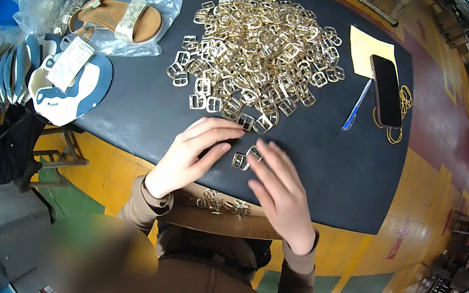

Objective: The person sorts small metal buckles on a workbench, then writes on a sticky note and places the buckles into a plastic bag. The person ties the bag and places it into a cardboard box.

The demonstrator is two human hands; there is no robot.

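Observation:
A large heap of gold metal buckles [268, 47] lies on the black tabletop [139, 88]. At its near edge my left hand [187, 154] rests with fingers stretched out, their tips beside a buckle [245, 122]. Two loose buckles lie between my hands: a squarish one [240, 161] and, just beyond it, another buckle [255, 150] partly covered by the fingers of my right hand [281, 197]. That hand is slightly blurred, its fingers apart. It is at the second buckle, but whether it touches it I cannot tell.
Below the table's front edge, a cardboard box [222, 223] holds more buckles. A tan sandal [143, 25] on a plastic bag and blue-and-white shoe pieces [87, 89] lie at left. A phone [385, 91], a blue pen [356, 107] and yellow paper [363, 47] lie at right.

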